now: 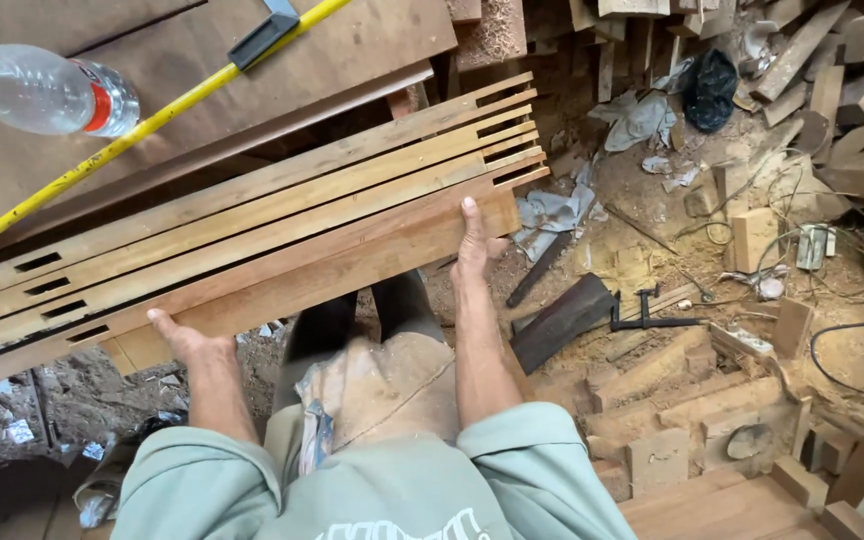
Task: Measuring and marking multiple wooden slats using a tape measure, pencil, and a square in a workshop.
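While both hands grip the nearest board, it lies tilted across the view, running from 8 o'clock up toward 2 o'clock. The left hand holds the board's near edge at about 7 o'clock, thumb up on the top face and the other fingers curled under, out of sight. The right hand clasps the same board close to its far end, just right of centre, thumb laid along the face and fingers wrapped round the edge, hidden below.

Beyond this board, touching it side by side, lie four more slats, each with a slot cut near its left end and a notch at its right end. They rest against the bench at 11 o'clock. On the bench a clear bottle with a red cap lies on its side at 10 o'clock, and a yellow rule runs slantwise beside it, with a dark block over its upper part at 12 o'clock.

At 3 o'clock the floor is covered in sawdust, with offcuts heaped toward 1 o'clock, a dark plank near centre right, a black clamp just beside it, and cables trailing at 4 o'clock. A black bag sits among the scraps at 1 o'clock.
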